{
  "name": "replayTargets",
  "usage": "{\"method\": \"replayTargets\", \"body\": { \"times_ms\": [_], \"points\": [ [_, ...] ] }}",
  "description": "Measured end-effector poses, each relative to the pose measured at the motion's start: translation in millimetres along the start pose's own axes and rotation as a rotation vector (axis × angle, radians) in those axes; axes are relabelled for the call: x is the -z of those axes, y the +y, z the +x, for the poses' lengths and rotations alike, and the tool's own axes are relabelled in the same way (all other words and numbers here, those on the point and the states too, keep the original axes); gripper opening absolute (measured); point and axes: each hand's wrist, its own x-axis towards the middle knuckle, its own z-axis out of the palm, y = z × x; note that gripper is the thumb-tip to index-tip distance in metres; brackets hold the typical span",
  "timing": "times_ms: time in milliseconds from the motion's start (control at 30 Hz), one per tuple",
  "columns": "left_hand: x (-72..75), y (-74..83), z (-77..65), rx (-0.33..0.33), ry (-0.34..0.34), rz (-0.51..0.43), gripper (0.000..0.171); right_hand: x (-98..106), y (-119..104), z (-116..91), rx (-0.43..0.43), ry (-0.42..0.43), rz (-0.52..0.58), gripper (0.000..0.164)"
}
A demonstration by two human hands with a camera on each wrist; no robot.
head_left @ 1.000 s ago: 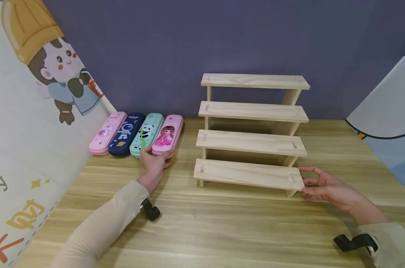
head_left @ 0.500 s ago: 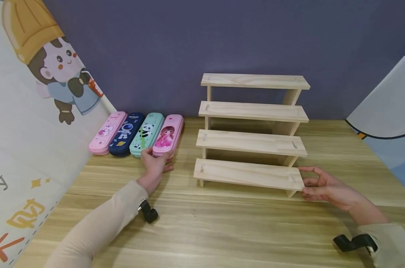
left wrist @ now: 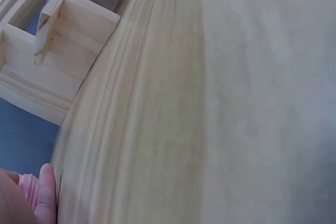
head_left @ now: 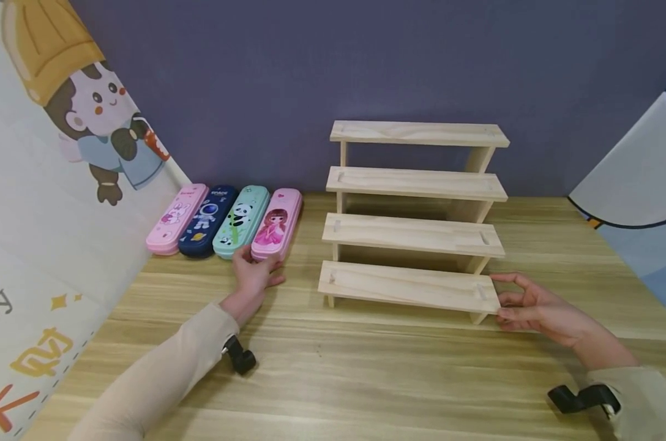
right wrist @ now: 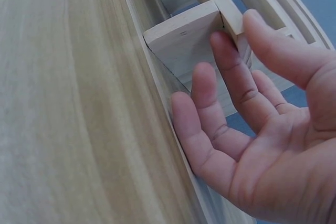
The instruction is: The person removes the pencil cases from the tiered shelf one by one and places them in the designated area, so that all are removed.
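Four-tiered wood is a stepped display stand, upright on the table. My right hand pinches the right end of its lowest shelf, thumb and a finger at the edge, the other fingers loosely bent below. At the left, a pink pencil case with a girl in a pink dress lies flat. My left hand holds its near end between thumb and fingers; a bit of pink case shows between them in the left wrist view.
Beside the pink case lie a mint panda pencil case, a navy astronaut one and a pink rabbit one, side by side. A dark wall panel stands behind the wooden table; printed panels flank both sides.
My left hand and forearm have drawn back slightly toward me at the pink case's near end. My right hand and the stand stay where they were.
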Motion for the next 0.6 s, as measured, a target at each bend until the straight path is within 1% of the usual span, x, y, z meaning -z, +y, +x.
{"method": "replayTargets", "body": {
  "times_ms": [200,300,367,433,500,567,600],
  "points": [
    [10.9,4.5,-5.6,0.068,-0.020,-0.054,0.081,0.2,-0.6,1.0,-0.006,-0.025,0.032,0.061],
    [18.4,9.2,-10.1,0.106,-0.055,-0.080,0.082,0.2,-1.9,0.5,-0.018,-0.036,0.047,0.061],
    [23.6,13.9,-13.6,0.128,-0.097,-0.084,0.081,1.1,-2.3,-1.2,-0.034,-0.040,0.057,0.061],
    [29.4,20.0,-16.7,0.127,-0.149,-0.091,0.077,3.1,-2.5,-3.8,-0.048,-0.039,0.061,0.059],
    [35.6,28.0,-18.8,0.113,-0.192,-0.089,0.072,4.8,-3.5,-7.8,-0.052,-0.021,0.031,0.057],
    [41.6,37.7,-20.1,0.089,-0.220,-0.073,0.068,6.9,-5.8,-12.9,-0.030,-0.001,-0.029,0.056],
    [44.4,42.7,-20.4,0.075,-0.227,-0.064,0.068,7.4,-7.8,-15.3,0.000,0.022,-0.069,0.055]
  ]
}}
